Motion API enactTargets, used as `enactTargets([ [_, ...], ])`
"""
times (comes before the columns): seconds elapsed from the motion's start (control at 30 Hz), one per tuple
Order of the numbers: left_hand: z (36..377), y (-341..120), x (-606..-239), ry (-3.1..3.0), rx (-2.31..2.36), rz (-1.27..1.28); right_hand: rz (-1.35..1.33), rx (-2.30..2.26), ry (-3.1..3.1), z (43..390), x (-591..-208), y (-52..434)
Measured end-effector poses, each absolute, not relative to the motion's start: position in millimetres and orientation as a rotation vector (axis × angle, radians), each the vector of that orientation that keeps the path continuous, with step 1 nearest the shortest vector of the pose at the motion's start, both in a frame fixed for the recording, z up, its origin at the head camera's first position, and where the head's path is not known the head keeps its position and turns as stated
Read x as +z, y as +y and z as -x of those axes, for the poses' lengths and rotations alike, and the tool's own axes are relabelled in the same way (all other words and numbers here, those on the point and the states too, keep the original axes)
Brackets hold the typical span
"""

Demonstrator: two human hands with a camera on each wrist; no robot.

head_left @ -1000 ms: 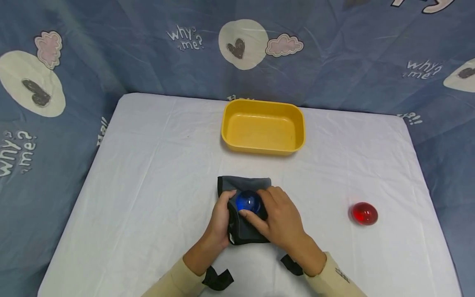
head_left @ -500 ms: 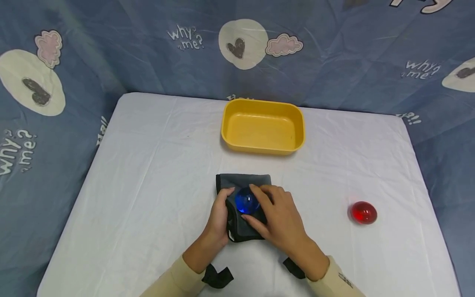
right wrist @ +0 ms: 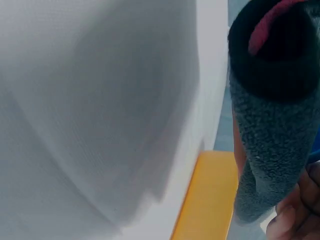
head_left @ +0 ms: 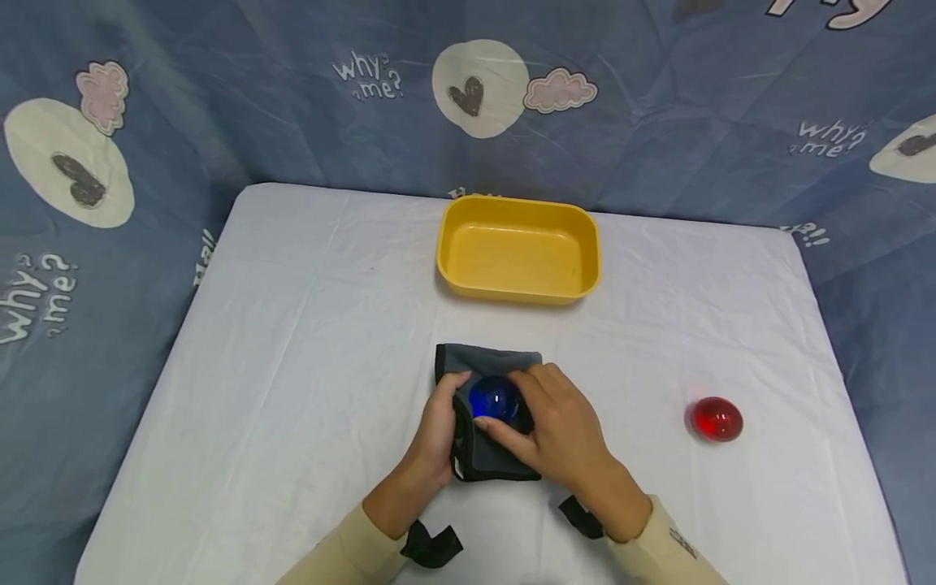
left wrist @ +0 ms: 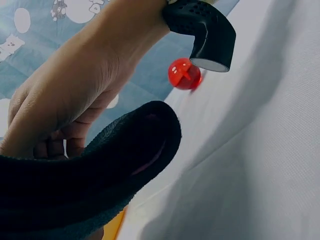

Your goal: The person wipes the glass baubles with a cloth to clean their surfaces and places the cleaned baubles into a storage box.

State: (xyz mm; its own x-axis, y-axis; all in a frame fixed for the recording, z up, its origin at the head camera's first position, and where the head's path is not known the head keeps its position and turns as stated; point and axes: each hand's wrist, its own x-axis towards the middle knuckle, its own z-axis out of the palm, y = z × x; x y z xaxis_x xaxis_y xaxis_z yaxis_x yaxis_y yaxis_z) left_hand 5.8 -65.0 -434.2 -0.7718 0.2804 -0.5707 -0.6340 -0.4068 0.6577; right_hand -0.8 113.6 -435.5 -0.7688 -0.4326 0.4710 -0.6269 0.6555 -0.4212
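Note:
A glossy blue ball lies on a folded grey cloth at the front middle of the white table. My left hand grips the cloth's left edge, its thumb against the ball. My right hand holds the ball from the right, with its thumb below and its forefinger over the top. In the left wrist view the right hand sits above the cloth's dark edge. The right wrist view shows the cloth close up.
A yellow tub stands beyond the cloth, and the right wrist view catches the tub too. A red ball lies alone at the right; the left wrist view has this red ball. Patterned blue fabric hangs behind and beside the table.
The cloth, ball and both hands have shifted slightly right. My right hand's fingers have moved round the ball, thumb swinging back beneath it.

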Motion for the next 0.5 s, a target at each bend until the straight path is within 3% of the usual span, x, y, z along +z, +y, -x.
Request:
enactTargets([
  [0.5,-4,-67,-438,1.232,2.157,0.477,-0.840,0.801,-2.597,-13,-448,119],
])
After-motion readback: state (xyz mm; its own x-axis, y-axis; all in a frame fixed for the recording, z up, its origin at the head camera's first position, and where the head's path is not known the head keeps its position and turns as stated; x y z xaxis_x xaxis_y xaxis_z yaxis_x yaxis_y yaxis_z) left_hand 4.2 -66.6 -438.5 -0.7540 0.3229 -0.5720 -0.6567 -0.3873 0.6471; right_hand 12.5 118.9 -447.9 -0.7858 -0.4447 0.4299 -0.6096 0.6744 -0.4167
